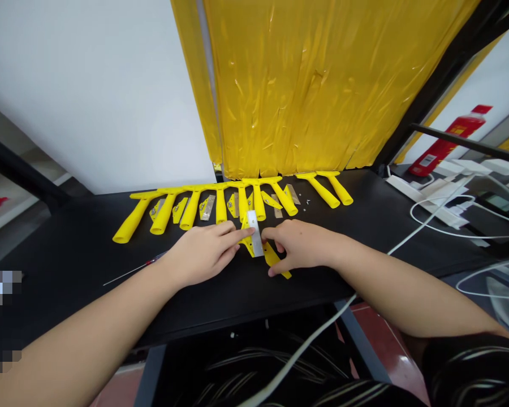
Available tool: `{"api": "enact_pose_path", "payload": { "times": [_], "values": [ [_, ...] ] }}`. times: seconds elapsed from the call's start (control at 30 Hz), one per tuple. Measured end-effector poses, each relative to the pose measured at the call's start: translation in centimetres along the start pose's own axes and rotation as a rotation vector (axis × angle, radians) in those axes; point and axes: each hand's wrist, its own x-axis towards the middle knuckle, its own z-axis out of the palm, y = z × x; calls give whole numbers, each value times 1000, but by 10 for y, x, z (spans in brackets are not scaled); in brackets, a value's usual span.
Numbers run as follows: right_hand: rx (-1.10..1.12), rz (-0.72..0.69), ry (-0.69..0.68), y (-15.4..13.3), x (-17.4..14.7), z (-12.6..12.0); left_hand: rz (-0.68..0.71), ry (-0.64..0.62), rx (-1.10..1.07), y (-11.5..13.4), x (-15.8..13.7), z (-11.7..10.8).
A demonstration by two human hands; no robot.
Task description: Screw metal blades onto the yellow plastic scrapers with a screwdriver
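My left hand (210, 249) has its index finger pressed on a flat rectangular metal blade (255, 240), with the thumb below at a yellow plastic plate (246, 244). The blade lies over that plate. Just to the right, my right hand (297, 246) has its thumb and curled fingers around another yellow plastic plate (275, 263) with a pointed end. Its index fingertip is close to the blade's right edge; whether they touch I cannot tell. Behind both hands, several yellow T-shaped handles (165, 215) lie in a row, with small yellow pieces and metal blades (207, 208) between them.
A thin screwdriver (146, 263) lies left of my left forearm on the black tabletop (85, 243). Tiny screws (308, 202) are scattered at the back. White cables (411, 232), a power strip (428, 200) and a red bottle (449, 138) are at the right. Yellow sheeting (297, 85) hangs behind.
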Motion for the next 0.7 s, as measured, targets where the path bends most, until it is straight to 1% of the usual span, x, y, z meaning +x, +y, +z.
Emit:
{"api": "enact_pose_path", "payload": {
  "times": [0.13,0.2,0.3,0.4,0.47,0.6,0.63,0.7],
  "values": [
    [-84,26,-3,0,-4,-3,-5,-32,-19,1,0,-1],
    [-125,57,2,4,-6,-8,3,-48,-36,1,0,-1],
    [-167,57,9,11,-10,-15,17,-68,-58,1,0,0],
    [-163,46,63,20,-12,-20,21,-82,-70,0,0,0],
    [-112,-13,151,27,-12,-22,24,-88,-80,0,0,1],
    [19,-251,359,39,-9,-25,28,-91,-107,0,1,1],
    [49,-296,396,40,-9,-25,30,-90,-111,0,1,1],
    [130,-340,434,42,-7,-23,32,-88,-117,0,1,1]
  ]
}}
